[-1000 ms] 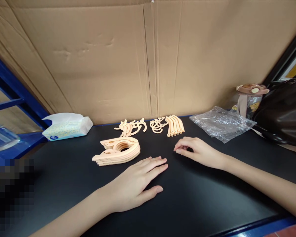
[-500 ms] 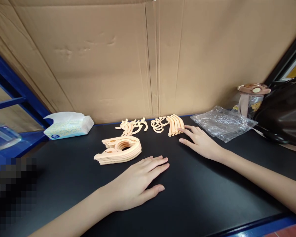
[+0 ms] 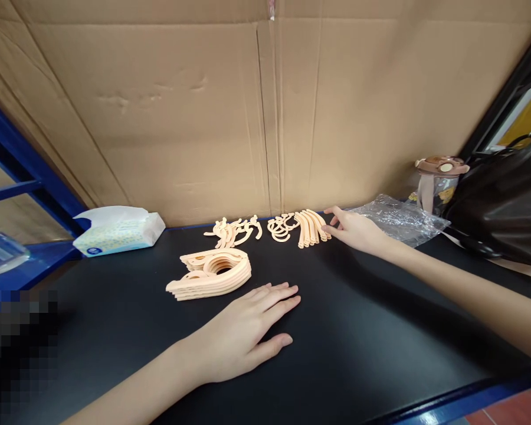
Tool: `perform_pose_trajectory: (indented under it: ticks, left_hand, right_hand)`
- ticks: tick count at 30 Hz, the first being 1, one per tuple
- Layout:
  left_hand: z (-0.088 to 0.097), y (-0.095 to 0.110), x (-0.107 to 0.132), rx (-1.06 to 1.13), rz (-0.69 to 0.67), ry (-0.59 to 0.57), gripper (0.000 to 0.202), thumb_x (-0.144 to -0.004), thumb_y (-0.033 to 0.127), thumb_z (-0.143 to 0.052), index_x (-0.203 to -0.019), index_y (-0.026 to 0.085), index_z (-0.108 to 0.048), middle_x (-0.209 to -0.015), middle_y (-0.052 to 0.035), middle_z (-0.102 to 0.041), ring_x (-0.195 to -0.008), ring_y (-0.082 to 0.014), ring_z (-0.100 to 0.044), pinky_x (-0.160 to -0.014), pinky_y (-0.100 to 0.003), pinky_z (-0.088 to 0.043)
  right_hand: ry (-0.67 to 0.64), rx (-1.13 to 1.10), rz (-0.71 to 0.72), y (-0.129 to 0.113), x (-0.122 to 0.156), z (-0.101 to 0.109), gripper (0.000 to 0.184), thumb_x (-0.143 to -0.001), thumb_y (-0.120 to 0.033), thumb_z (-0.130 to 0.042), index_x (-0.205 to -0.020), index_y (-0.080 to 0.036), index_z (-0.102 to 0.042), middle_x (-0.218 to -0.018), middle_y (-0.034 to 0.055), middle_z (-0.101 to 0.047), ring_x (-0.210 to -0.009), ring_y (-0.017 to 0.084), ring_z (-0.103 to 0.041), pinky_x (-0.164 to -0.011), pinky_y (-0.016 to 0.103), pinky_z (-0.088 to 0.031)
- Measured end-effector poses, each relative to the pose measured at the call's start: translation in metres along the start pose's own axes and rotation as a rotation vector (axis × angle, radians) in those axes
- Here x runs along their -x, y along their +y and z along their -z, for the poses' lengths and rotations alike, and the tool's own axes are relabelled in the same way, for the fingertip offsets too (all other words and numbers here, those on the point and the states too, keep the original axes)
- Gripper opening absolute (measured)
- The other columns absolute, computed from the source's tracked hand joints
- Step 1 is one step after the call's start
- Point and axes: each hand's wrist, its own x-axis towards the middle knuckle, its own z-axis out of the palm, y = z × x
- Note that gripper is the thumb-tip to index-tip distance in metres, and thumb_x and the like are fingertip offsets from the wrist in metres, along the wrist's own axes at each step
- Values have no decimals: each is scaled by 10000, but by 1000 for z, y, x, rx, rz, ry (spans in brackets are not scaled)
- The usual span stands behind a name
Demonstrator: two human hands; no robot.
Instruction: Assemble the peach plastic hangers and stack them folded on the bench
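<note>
My left hand point(image 3: 252, 330) lies flat on the black table, fingers stretched out and thumb apart, holding nothing. Just beyond it sits a neat stack of flat peach plastic pieces point(image 3: 216, 277), shaped like folding-hanger parts with a round opening. My right hand point(image 3: 351, 227) hovers at the right end of a row of curved peach plastic tubes point(image 3: 310, 227). Its thumb and fingers are bent and apart beside the end tube; whether they touch it is unclear. Left of that row lie small peach hooks point(image 3: 278, 227) and a loose pile of short curved arms point(image 3: 232, 231).
A tissue pack point(image 3: 119, 231) stands at the back left. Crumpled clear plastic film point(image 3: 398, 218) lies behind my right forearm, near a drinking bottle point(image 3: 438, 183) and a dark bag point(image 3: 504, 200). A cardboard wall point(image 3: 181, 118) closes off the table's far edge.
My right hand has lifted and drawn its fingers in at the end of the tube row; before, it lay flatter and spread. My left hand stays in place. The view has shifted slightly.
</note>
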Motion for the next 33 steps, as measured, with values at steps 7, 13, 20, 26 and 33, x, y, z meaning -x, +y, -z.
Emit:
perform_pose_trajectory:
  ticks: [7,13,20,26,33]
  left_hand:
    - [0,-1,-1,-11,-10,12,489,-971,355,-423,-1434,221,-341,-1497,-43,-351,-1383,-234,-317,-1127,-458,-313]
    - [-1,0,0,7,-22,42,484,-964,346,-447,-1423,221,-361,-1479,-53,-384,-1370,-241,-342,-1120,-456,-328]
    - [0,-1,-2,-14,-18,23,481,-969,356,-431,-1425,219,-359,-1488,-45,-368,-1377,-230,-330,-1131,-441,-314]
    - [2,4,-3,-96,-28,18,485,-962,349,-443,-1417,201,-364,-1462,-71,-413,-1348,-237,-382,-1103,-422,-357]
    - [6,13,-24,-384,-13,355,521,-907,200,-501,-1399,115,-353,-1517,-139,-291,-1402,-298,-251,-1108,-478,-327]
  right_hand:
    - [-82,51,-74,-6,-39,-10,457,-876,-375,-497,-1259,-130,-443,-977,142,-688,-955,309,-632,-721,335,-426]
    - [-77,-21,-88,-3,-47,-17,480,-841,-359,-522,-1251,-118,-455,-973,150,-692,-921,290,-642,-692,299,-418]
    - [0,-136,-112,7,-49,-11,469,-830,-395,-518,-1198,-105,-485,-945,150,-690,-867,271,-647,-690,293,-430]
    - [-19,-259,11,0,-11,12,401,-839,-289,-445,-1223,-178,-460,-644,-11,-645,-625,172,-609,-611,250,-428]
    - [-117,-114,560,-29,58,8,588,-751,-148,-453,-1330,-178,-352,-694,-22,-608,-587,157,-557,-602,253,-401]
